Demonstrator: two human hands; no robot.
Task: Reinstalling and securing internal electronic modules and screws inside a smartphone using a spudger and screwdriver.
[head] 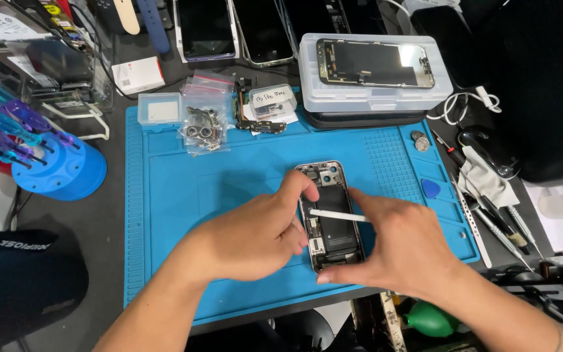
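At the centre of the blue work mat [184, 195] lay an opened phone [331, 215], back off, battery and boards exposed, long axis running away from the person. A thin white strip [337, 214] crossed it about halfway, near level. Left hand [255, 234] rested on the mat at the phone's left edge, fingers curled loosely together, index tip touching the frame near its top left, thumb by the strip's left end; whether the thumb pinched the strip could not be told. Right hand [402, 244] covered the phone's lower right side, fingers pressed together, fingertips pinching the strip's right end, thumb lying along the phone's bottom corner. Outward on the mat: small clear bags of parts [203, 120] and a small clear box [159, 107] at the upper left, a little lidded case [272, 101] beside them, two coins [419, 140] and a blue pick [431, 189] at the right. Behind the mat sat a clear plastic case [376, 88] with a phone screen [374, 62] on top. Further back, more phones [236, 29] in a row. Far left stood a blue round stand of screwdrivers [53, 163]. Right of the mat lay tweezers and tools [500, 225] on a white cloth. A green bulb blower [433, 319] showed below the mat's near edge.
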